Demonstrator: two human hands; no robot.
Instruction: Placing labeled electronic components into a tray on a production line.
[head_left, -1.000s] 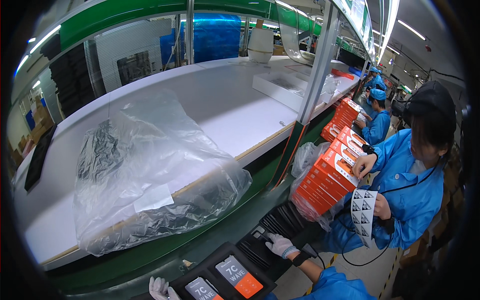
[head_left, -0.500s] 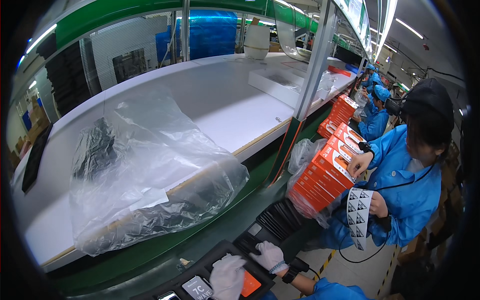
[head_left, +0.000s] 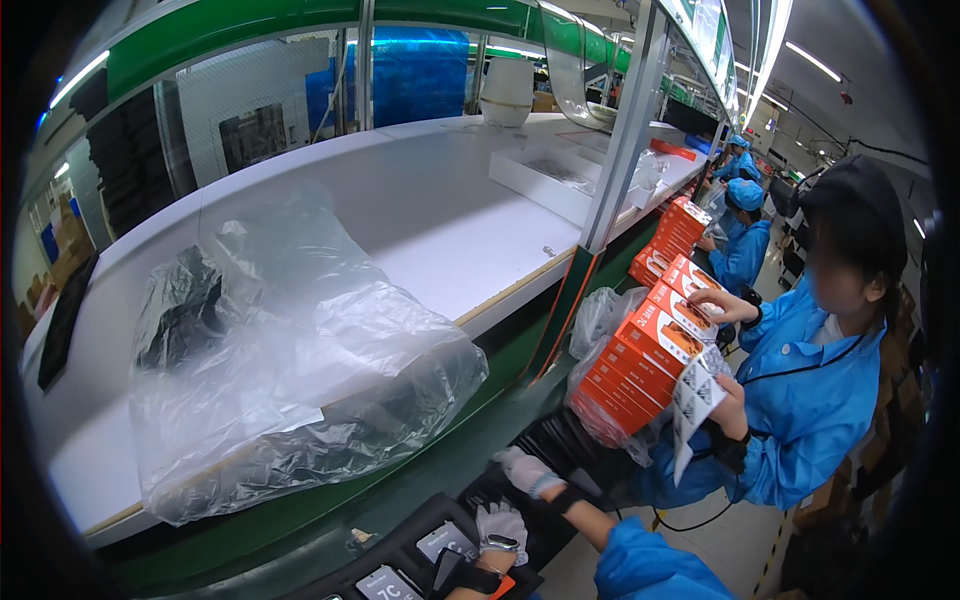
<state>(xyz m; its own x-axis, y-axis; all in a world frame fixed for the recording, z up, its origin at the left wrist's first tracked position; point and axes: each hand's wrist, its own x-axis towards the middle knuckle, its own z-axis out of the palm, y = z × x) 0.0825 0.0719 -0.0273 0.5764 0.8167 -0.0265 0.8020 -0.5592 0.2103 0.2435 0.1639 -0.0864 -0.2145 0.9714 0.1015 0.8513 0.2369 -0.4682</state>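
Both of my hands wear white gloves at the lower edge. My left hand, with a watch at its wrist, lies over a black tray, its fingers spread. Beside it in the tray are two flat, phone-shaped pieces with grey printed faces, a nearer one and a farther one. An orange piece shows partly below my left wrist. My right hand is farther out, by a row of thin black pieces; its fingertips are blurred, and whether they grip one is unclear.
A co-worker in blue stands at the right, holding a label sheet beside stacked orange boxes. Clear plastic sheeting hangs over the white bench. A metal post rises at the bench edge. More people work beyond.
My right hand has moved away from the tray toward the black pieces. My left hand has shifted right, uncovering a second grey-faced piece. The co-worker's label sheet has swung lower and left.
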